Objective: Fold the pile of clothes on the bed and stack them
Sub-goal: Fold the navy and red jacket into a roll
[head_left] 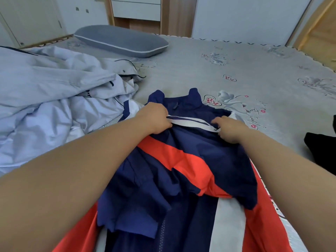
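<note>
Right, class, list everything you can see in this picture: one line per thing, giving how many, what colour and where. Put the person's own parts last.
Navy, orange and white zip-up jacket: one, spread on the bed in front of the person.
Pale blue crumpled jacket: one, heaped on the left of the bed.
Grey pillow with white piping: one, at the far left of the bed.
Black garment: one, at the right edge, mostly cut off.
Grey flower-patterned bedcover: one, over the whole bed.
White drawers in a wooden frame: against the far wall.
Left hand: grips the jacket's white-striped fold.
Right hand: grips the same fold's other end.
</note>
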